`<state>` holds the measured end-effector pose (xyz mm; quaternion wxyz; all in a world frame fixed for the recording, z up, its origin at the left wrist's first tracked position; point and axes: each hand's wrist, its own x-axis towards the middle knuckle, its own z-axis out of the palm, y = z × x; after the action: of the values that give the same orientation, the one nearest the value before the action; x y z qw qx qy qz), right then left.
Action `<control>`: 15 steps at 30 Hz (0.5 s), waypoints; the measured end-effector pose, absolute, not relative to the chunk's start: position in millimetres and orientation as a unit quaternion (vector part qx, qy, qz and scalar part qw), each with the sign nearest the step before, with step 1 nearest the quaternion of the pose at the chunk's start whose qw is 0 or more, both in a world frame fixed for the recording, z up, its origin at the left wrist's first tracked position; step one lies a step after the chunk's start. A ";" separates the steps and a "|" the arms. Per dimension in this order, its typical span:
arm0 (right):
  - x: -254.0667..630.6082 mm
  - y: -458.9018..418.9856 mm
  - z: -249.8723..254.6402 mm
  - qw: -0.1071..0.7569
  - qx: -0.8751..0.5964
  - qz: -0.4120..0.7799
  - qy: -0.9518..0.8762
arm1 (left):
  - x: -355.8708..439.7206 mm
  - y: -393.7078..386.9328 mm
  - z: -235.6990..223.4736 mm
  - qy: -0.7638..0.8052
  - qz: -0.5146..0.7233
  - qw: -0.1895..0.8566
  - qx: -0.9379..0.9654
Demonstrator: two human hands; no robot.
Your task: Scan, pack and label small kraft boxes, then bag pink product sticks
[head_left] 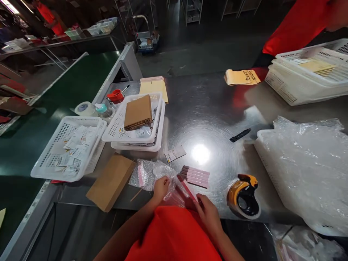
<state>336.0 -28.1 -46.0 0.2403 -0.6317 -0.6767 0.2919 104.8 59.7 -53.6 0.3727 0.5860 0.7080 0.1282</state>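
Observation:
My left hand [161, 187] is closed on a clear bubble wrap bag [148, 174] at the table's front edge; a pink strip shows in the bag's left part. In my right hand [208, 210] is a slim pink stick [189, 190], pinched near its lower end and slanting up to the left against the clear plastic. Several similar pink sticks [195, 176] with dark ends lie side by side just beyond. A small printed card [175, 153] lies farther back.
Left stand a brown cardboard box [111, 181] and white baskets [95, 125] with labels and folded cartons. An orange tape dispenser [243, 196], a black cutter [240, 135] and a basket of plastic bags [310, 170] lie right. A co-worker's red sleeve [296, 27] shows beyond.

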 end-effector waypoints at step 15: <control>270.3 25.3 -27.6 0.334 -0.573 0.706 -0.248 | 145.5 42.2 22.4 0.606 0.008 0.373 0.703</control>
<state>270.3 25.3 -27.6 0.3342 -0.5732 -0.2483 0.7058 145.5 42.2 22.4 0.3734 0.7026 0.6057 0.0082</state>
